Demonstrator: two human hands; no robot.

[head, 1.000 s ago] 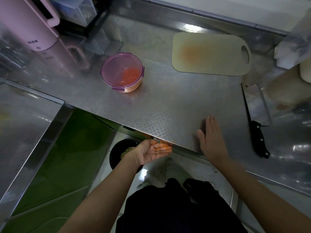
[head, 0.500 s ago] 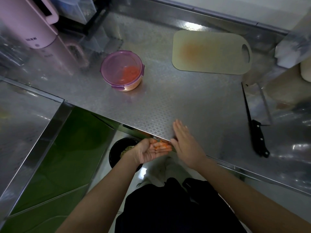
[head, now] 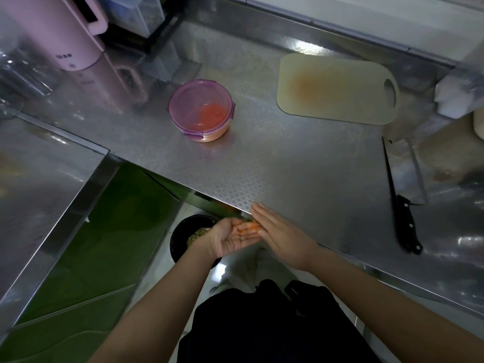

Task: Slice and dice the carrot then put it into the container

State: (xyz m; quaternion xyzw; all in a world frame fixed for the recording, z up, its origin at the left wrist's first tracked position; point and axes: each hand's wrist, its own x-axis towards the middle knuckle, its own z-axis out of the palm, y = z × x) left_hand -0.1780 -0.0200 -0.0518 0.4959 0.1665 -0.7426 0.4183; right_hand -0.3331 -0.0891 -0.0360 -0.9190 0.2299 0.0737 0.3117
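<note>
Our right hand [head: 280, 237] has slid left along the surface [head: 301, 166] edge, fingers straight and together, meeting our left hand [head: 230, 241], cupped palm-up with fingers relaxed under swept carrot bits [head: 247, 227]; we judge this cleanup, and adding them to the container [head: 212, 134] of diced carrot [head: 212, 113] calls for unclipping its purple lid [head: 187, 100] first.

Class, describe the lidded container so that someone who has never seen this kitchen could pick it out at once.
Start at the steel counter. Between the pink kettle at its far left and the pale cutting board at its far right stands a round container. It alone has a translucent purple clip-on lid, with orange carrot pieces showing through it.
</note>
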